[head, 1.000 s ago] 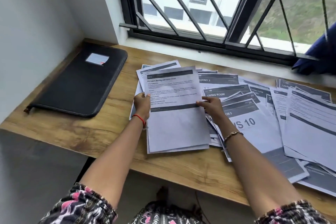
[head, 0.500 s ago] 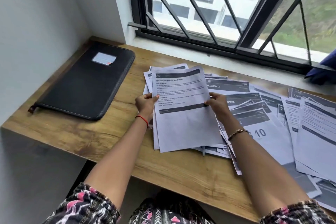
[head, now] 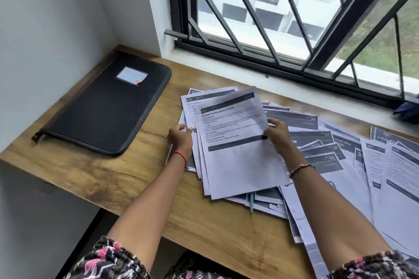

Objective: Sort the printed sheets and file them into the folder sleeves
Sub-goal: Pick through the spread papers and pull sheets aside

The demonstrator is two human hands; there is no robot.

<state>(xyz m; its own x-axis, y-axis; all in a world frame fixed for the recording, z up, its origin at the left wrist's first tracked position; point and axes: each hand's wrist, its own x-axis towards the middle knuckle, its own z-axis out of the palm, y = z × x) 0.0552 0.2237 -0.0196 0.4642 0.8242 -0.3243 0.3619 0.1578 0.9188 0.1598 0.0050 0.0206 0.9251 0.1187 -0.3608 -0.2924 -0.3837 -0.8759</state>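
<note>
Light brown wooden desk beneath the barred window: same as a second ago. On its left part, well apart from the papers, flat black zipped folder with a white label, closed as before, so no sleeve open to receive anything. To the right, a wide overlapping spread of white printed sheets with dark header bars, not squared up, much as it was.

Near the middle, small stack of text pages, flat on the spread a second ago, now raised at the far edge and fanned. Uppermost, top page, tilted clear of those beneath.

Right hand pinching that page's right edge; left hand curled on the left edge of the pages below. Newly showing under the near edge: slim pale blue pen.

Probably one group being pulled out; sorting barely started, filing not begun.
</note>
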